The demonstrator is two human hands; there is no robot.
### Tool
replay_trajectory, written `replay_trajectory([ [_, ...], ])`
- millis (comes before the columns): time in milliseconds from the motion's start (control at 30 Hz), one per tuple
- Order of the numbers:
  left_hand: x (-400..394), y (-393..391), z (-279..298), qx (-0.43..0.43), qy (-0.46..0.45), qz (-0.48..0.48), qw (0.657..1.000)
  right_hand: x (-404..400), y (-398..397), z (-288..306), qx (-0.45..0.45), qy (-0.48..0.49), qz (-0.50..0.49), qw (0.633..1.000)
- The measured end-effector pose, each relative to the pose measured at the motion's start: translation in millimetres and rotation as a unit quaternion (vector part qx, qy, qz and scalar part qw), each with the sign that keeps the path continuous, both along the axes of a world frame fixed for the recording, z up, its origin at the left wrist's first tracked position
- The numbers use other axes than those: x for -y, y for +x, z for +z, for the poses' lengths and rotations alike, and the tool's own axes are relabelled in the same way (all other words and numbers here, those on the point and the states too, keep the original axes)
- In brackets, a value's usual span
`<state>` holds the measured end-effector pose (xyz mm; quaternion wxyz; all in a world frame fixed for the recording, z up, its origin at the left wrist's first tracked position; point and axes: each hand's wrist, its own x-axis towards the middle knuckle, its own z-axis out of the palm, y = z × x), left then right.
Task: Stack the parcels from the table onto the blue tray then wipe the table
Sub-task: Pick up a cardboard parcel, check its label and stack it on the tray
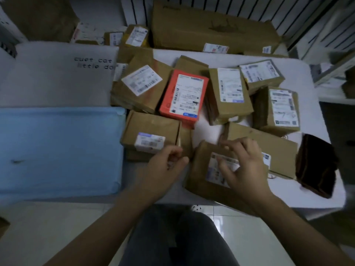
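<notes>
Several brown cardboard parcels with white labels and one red parcel [183,96] lie scattered on the white table [299,73]. The blue tray [57,150] sits at the left with nothing on it. My left hand [165,167] hovers at the left edge of the nearest brown parcel [203,179], fingers loosely curled and holding nothing. My right hand [244,166] is spread above that parcel's label, fingers apart. A small brown parcel [151,133] lies just left of my left hand, beside the tray.
A dark brown cloth [315,166] lies at the table's right edge. A very large cardboard box [211,27] and more parcels stand behind the table. A white foam sheet [53,73] with black lettering lies behind the tray. Tiled floor and my legs are below.
</notes>
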<state>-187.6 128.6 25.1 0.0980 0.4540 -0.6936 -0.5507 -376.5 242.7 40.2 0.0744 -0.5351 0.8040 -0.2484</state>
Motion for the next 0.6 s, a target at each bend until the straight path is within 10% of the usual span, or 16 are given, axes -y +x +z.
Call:
replay_trajectory([
  [600, 7, -61, -36, 0.134, -0.024, -0.233, 0.963, -58, -73, -47, 0.144, 0.185, -0.086, 0.968],
])
